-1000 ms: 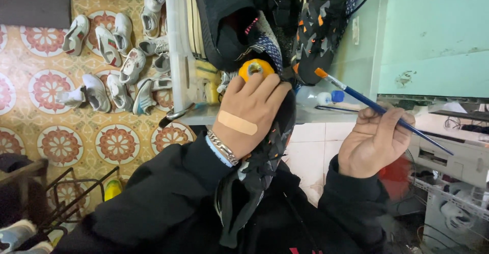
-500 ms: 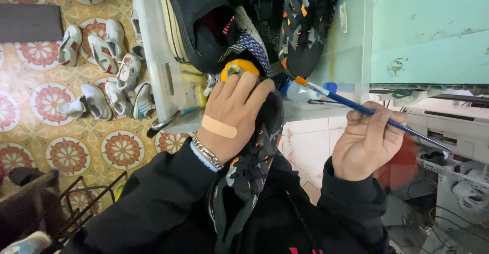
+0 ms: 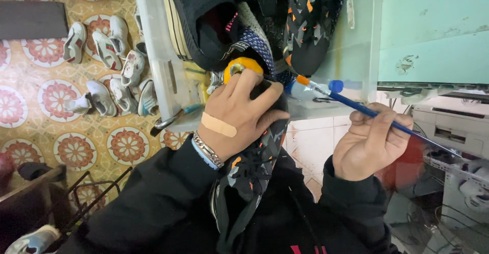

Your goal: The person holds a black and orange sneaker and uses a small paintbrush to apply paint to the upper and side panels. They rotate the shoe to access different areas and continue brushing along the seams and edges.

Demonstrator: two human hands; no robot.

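Pale sneakers (image 3: 109,60) are lying in a cluster on the floor (image 3: 46,106) of tiles patterned with red rosettes, while a teal wall (image 3: 433,30) is showing chipped paint above white tiles (image 3: 310,142) and a dark metal rack (image 3: 91,193) is standing low at the left.

Black long sleeves (image 3: 153,208), silver chain bracelet (image 3: 208,150) and adhesive bandage (image 3: 218,125) on left hand (image 3: 239,114), light-blue cuff edge

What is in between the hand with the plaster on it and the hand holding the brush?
In the head view, only the toe of the black shoe under the left hand and pale tiled wall separate it from the right hand.
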